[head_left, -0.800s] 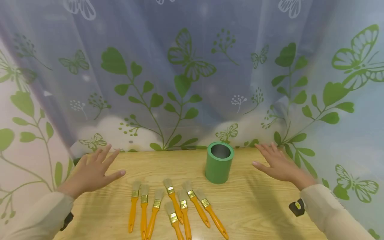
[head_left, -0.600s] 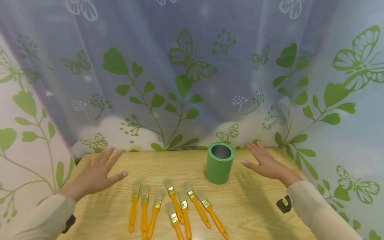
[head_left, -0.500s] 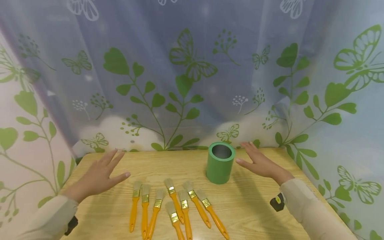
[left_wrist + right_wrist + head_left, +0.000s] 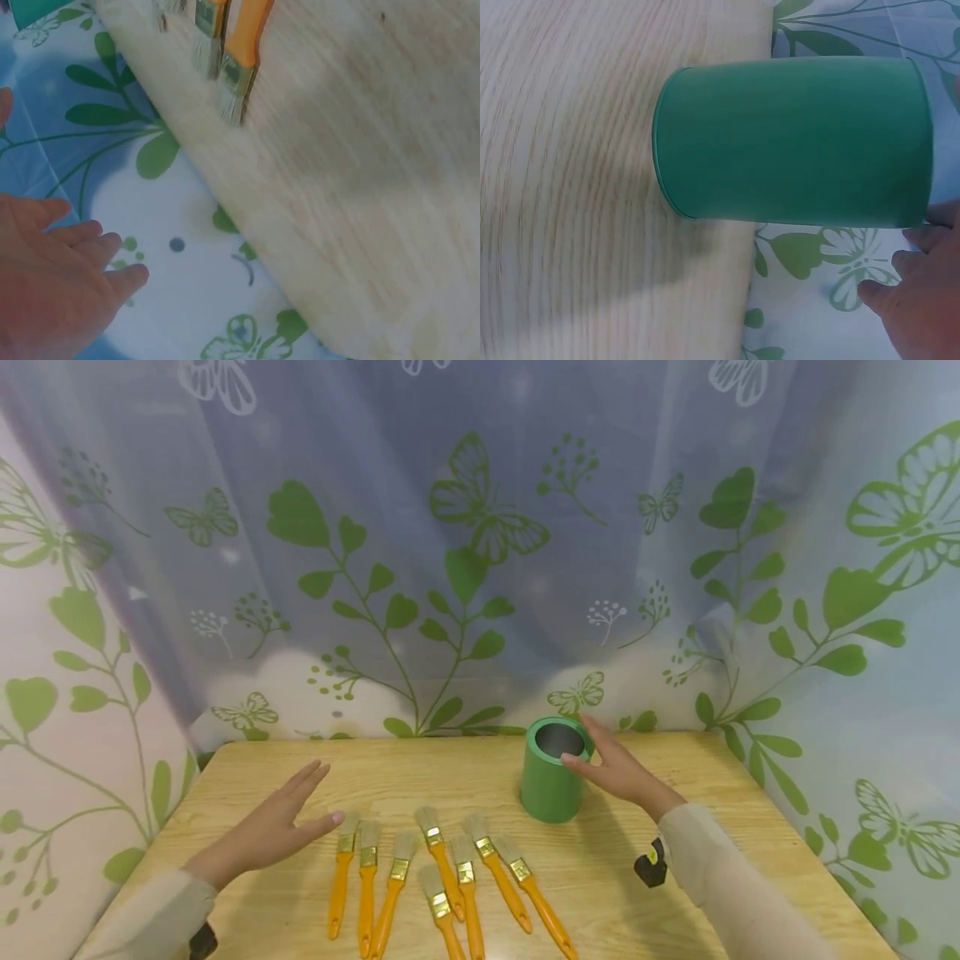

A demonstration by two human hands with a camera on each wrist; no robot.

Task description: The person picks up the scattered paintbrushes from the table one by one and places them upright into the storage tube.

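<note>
A green cylindrical can (image 4: 551,793) stands upright at the back right of the table, its round opening upward and its inside dark. My right hand (image 4: 618,768) is at the can's right side, fingers extended, thumb in front of the rim and fingers behind it; whether it touches cannot be told. In the right wrist view the fingers (image 4: 889,296) are beside the can's top end. Several paintbrushes with orange handles (image 4: 387,902) and pale bristles lie in front of the can. My left hand (image 4: 270,831) hovers left of the leftmost paintbrush (image 4: 339,889), fingers straight, holding nothing.
The light wooden table (image 4: 667,843) ends at the back against a blue curtain (image 4: 375,468) printed with green leaves and butterflies. Patterned cloth also hangs on the left and right sides. A dark wrist device (image 4: 651,864) hangs beneath the right sleeve.
My right hand has moved left from the table's right side up to the can. The left hand has shifted slightly right and nearer. Can and paintbrushes have stayed in place.
</note>
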